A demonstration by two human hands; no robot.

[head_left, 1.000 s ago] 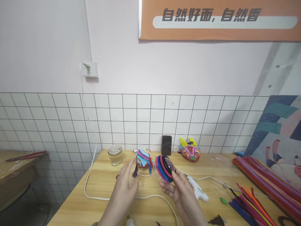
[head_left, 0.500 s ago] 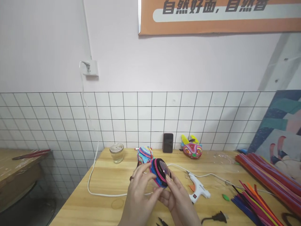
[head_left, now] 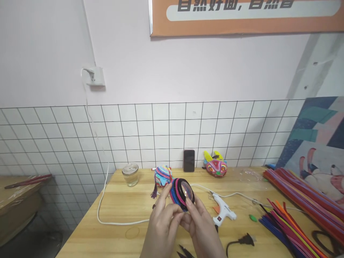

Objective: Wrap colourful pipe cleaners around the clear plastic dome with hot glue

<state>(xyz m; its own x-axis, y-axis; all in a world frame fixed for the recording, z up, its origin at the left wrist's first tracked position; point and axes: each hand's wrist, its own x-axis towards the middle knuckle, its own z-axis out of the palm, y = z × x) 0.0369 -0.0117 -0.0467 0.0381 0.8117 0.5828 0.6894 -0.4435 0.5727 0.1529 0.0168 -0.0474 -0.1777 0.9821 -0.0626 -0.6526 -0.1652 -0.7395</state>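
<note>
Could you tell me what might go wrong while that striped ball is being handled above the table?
The striped ball sits only between the fingertips of the left hand and right hand; it could slip and roll off the table. The glue gun lies just right of the hands, and its white cord loops nearby, so a sleeve or wrist might snag either.
</note>
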